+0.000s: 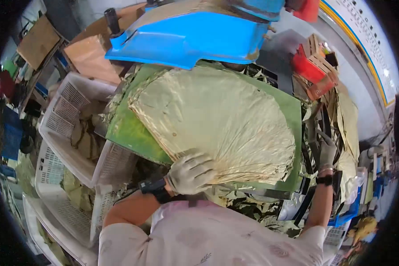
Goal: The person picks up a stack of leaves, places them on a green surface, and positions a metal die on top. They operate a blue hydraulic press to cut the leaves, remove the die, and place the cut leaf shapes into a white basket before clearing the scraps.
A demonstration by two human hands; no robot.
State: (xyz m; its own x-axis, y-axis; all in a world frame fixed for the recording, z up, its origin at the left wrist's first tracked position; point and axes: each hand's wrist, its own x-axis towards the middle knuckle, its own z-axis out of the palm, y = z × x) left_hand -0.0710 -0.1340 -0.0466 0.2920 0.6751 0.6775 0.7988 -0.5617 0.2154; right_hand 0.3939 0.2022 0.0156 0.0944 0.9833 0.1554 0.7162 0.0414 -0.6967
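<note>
A broad fan-shaped stack of pale green, leaf-like sheets [217, 119] lies on a green board [131, 133]. My left hand [192, 172], in a whitish glove, rests on the narrow lower edge of the stack, its fingers lying over the sheets. Out to the right, beyond the board's edge, my right hand [327, 150], also gloved, reaches beside a dark metal frame [312, 133] and a hanging pile of similar sheets [348, 128]. What its fingers touch is too small to make out.
A blue machine cover [195, 37] stands behind the board. White plastic crates [66, 133] are stacked at the left. A red box [308, 66] sits at the upper right, and leaf scraps [252, 208] lie below the board's front edge.
</note>
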